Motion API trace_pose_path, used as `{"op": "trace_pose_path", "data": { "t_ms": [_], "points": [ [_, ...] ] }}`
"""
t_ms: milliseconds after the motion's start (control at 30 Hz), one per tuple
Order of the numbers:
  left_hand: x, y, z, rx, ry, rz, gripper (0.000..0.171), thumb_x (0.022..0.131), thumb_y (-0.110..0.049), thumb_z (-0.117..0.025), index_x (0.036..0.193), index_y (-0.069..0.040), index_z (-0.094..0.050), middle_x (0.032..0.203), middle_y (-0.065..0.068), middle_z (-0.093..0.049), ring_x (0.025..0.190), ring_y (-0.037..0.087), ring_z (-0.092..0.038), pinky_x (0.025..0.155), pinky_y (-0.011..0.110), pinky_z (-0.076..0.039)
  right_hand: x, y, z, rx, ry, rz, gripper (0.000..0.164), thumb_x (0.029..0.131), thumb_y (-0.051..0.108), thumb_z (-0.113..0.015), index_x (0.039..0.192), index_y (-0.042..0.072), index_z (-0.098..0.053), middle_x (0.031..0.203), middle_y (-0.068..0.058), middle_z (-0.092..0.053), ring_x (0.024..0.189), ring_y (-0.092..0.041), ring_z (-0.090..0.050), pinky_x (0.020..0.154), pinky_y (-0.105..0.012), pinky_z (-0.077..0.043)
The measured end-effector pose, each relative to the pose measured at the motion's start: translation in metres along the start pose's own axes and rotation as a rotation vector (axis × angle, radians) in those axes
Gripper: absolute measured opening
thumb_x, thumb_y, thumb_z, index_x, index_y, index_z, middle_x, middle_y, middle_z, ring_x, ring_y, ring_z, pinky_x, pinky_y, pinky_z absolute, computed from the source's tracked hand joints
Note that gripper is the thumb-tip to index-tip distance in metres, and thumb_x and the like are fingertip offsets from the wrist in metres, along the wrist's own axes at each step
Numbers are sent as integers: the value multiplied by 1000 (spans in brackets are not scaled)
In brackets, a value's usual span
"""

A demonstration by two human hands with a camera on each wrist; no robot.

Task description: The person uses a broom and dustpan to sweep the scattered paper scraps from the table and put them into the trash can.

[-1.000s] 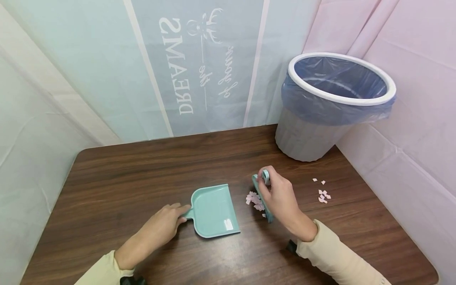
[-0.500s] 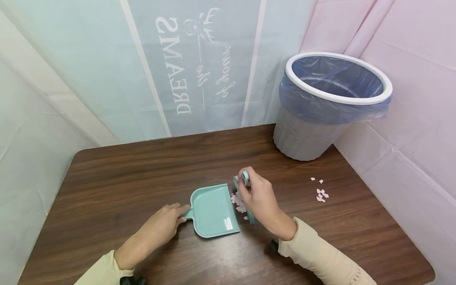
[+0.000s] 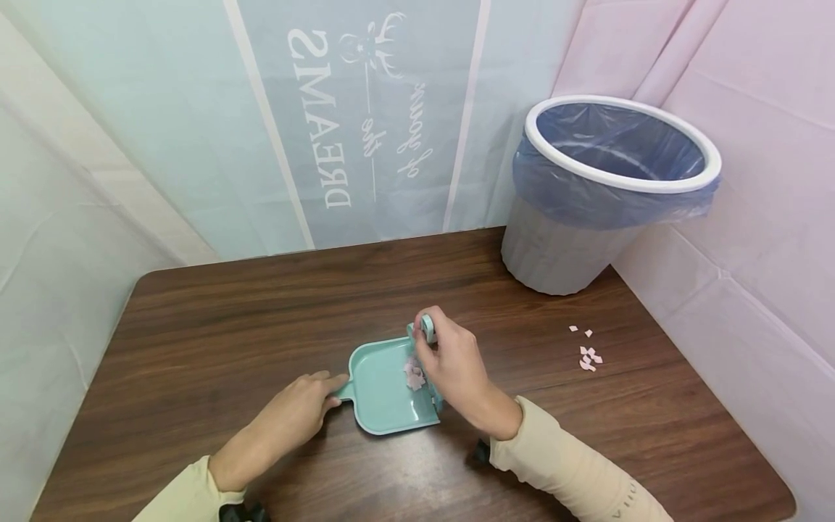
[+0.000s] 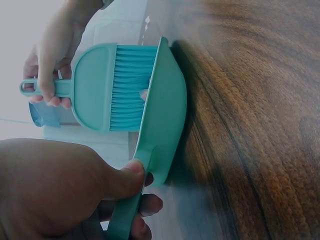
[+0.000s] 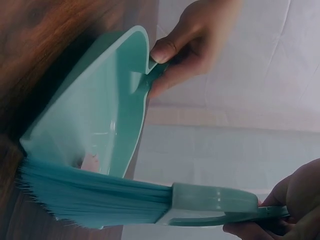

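Note:
My left hand (image 3: pixel 301 407) pinches the handle of a teal dustpan (image 3: pixel 385 406), thumb on top in the left wrist view. The pan lies on the table with its front lip facing right. My right hand (image 3: pixel 453 366) grips the handle of a matching hand brush (image 4: pixel 95 87), held upright. Its teal bristles (image 5: pixel 90 195) stand at the pan's front lip. Just inside that lip lies a small heap of pale pink paper scraps (image 3: pixel 414 375). From above, my right hand covers most of the brush.
A grey trash bin (image 3: pixel 554 250) lined with a blue bag stands at the table's back right. Several more paper scraps (image 3: pixel 590 357) lie on the wooden table (image 3: pixel 261 312) right of my hands. Fabric walls (image 3: pixel 261 181) enclose the back and sides.
My right hand has swept the brush leftward, pushing the scraps from the table over the lip into the dustpan. My left hand and the dustpan have stayed put.

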State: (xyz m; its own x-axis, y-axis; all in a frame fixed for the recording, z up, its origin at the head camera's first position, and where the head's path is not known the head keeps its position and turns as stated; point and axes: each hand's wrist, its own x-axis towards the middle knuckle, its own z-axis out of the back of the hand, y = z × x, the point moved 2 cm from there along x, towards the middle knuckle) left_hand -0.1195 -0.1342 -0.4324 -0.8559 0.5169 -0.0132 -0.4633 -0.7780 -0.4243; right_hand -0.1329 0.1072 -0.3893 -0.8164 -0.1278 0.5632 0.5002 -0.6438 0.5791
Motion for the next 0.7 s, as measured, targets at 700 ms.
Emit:
{"op": "trace_pose_path", "data": {
  "t_ms": [700],
  "points": [
    [1,3,-2,-15,-3,-3,34,91,-3,-74,125,2,-69,94,6,-67,85,20,-65,77,40,-57,6,0,4,178,-101,61,19,90,-13,-61,98,4,-59,86,-6,-69,71,-12,-65,58,-22,-54]
  ]
}}
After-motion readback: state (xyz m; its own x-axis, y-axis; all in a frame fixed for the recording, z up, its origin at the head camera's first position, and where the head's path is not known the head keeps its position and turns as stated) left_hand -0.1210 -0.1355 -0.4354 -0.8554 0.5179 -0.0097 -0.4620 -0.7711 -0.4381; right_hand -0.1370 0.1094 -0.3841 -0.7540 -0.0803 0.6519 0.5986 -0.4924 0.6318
